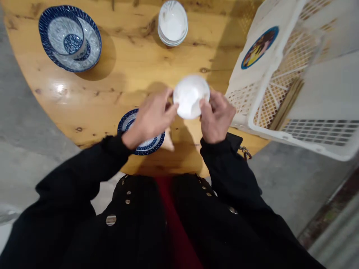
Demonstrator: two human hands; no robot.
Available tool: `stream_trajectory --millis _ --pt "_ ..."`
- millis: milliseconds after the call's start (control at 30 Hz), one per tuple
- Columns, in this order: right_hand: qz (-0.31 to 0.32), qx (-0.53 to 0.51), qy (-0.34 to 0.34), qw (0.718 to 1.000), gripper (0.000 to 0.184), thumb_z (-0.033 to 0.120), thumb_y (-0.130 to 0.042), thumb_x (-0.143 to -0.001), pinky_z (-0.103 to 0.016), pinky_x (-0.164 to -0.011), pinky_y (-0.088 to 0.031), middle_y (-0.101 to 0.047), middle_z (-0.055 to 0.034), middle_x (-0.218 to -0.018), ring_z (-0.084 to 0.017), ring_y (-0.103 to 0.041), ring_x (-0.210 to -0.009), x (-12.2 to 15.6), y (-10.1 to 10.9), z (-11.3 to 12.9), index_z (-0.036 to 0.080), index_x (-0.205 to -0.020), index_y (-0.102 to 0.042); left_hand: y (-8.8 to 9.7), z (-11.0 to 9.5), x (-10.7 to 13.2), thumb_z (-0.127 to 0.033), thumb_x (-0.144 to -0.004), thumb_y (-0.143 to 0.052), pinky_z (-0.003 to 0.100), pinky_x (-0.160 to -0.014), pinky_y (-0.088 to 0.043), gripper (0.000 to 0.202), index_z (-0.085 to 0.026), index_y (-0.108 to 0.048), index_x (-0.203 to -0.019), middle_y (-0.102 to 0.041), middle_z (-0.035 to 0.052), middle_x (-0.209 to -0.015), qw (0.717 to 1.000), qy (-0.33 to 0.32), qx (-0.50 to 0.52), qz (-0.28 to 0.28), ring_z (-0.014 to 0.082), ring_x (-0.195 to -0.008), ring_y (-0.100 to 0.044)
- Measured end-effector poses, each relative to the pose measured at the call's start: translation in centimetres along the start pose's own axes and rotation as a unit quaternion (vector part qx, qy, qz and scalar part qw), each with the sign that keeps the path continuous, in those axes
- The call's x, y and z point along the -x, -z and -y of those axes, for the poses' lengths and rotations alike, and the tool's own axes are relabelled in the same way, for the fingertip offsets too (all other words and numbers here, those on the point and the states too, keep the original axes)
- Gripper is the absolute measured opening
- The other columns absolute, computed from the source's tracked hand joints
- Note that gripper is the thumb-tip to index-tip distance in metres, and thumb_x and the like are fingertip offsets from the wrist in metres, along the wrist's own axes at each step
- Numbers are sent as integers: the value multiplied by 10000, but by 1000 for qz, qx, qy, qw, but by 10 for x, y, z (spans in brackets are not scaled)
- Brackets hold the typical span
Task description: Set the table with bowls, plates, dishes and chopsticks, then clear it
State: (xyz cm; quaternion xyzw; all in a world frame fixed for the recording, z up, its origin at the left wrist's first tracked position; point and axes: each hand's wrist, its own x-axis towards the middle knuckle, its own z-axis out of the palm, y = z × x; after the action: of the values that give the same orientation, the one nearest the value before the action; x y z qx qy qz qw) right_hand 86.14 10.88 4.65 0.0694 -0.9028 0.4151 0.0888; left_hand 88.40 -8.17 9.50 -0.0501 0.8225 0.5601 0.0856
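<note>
Between my two hands, above the wooden table (134, 86), is a small white bowl (190, 93), slightly blurred. My left hand (154, 114) grips its left rim between thumb and fingers. On the opposite side my right hand (214, 116) pinches the rim, its thumb over the near edge. Partly covered by my left hand and wrist, a blue-and-white plate (147, 150) lies near the table's front edge. A pale cloth or paper corner (168, 141) sticks out beside it. Further back stands a stack of white bowls (173, 24).
Blue-and-white bowls (91, 31), one inside another, sit at the back left. A large white plastic crate (260, 129) with cardboard (286, 106) inside occupies the right side. Beside my right wrist lies a black item (234, 140) with a chain (245, 151).
</note>
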Motion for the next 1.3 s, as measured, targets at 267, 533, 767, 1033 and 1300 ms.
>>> stream_trajectory --millis 267,533,767,1033,1300 --pt "50 21 -202 978 341 416 -520 -872 -271 -606 -436 -563 5 -669 -146 -510 -603 145 26 -48 151 -1013 -681 -103 75 114 -308 -893 -550 260 -614 -560 170 -146 -574 -937 -714 76 -806 950 177 227 122 164 -695 -704" --pt "64 18 -216 974 329 401 -492 -854 -298 -714 -480 -661 -42 -795 -194 -586 -723 165 2 -58 174 -997 -682 -121 98 120 -321 -900 -582 222 -514 -543 245 -140 -539 -741 -697 81 -740 921 303 233 74 130 -578 -666" --pt "75 1 -214 974 348 407 -492 -855 -313 -716 -486 -662 -39 -787 -198 -600 -712 162 -7 -70 174 -1047 -665 -126 102 121 -339 -930 -532 207 -492 -521 284 -144 -536 -723 -681 56 -702 924 309 219 59 115 -544 -642" --pt "87 0 -207 975 343 411 -485 -869 -309 -727 -496 -683 -47 -852 -199 -628 -762 169 -8 -76 180 -1075 -633 -123 105 124 -320 -930 -502 205 -502 -515 289 -153 -533 -696 -669 50 -689 941 269 192 69 115 -553 -631" --pt "80 -13 -222 972 374 463 -485 -878 -318 -717 -508 -685 -55 -842 -197 -629 -741 171 -4 -73 181 -1068 -641 -123 112 129 -455 -927 -487 206 -529 -514 350 -159 -564 -756 -688 58 -723 943 266 180 90 120 -589 -646"
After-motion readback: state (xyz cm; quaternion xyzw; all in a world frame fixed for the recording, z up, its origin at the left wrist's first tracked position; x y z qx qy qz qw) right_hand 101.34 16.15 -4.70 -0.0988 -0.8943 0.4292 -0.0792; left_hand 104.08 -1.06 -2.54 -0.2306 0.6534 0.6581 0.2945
